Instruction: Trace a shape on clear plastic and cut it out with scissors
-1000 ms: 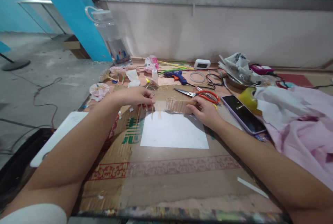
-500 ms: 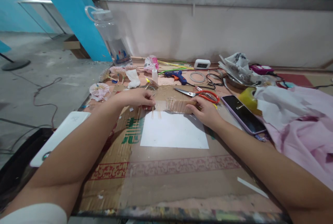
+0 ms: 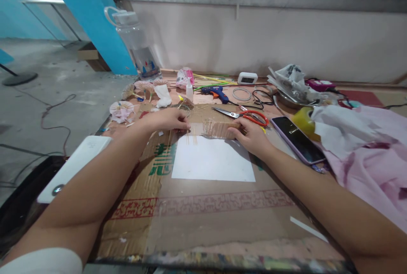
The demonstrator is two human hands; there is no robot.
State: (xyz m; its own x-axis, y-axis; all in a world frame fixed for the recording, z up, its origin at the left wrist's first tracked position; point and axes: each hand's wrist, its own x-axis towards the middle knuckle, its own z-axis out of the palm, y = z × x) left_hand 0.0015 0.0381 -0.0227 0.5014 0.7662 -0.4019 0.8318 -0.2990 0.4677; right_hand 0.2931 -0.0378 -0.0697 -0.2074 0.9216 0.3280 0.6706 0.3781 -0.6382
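Note:
A white sheet of paper (image 3: 213, 161) lies on the cardboard (image 3: 222, 223). Several thin wooden sticks (image 3: 195, 135) rest across its upper left edge. My left hand (image 3: 173, 120) is at the sticks' upper ends, its thumb and fingertips pinched together on thin sticks. On the right, my right hand (image 3: 251, 136) grips the end of a clear plastic packet of sticks (image 3: 219, 130), which lies along the paper's top edge. Red-handled scissors (image 3: 254, 117) lie just beyond my right hand.
A blue glue gun (image 3: 216, 93), a small white bottle (image 3: 189, 90) and a water bottle (image 3: 140, 49) stand or lie at the back. A phone (image 3: 297, 139) and pink cloth (image 3: 372, 151) are on the right, a white device (image 3: 73, 168) on the left.
The thin sticks under my left hand have shifted very slightly to the right. My right hand and the packet have hardly moved.

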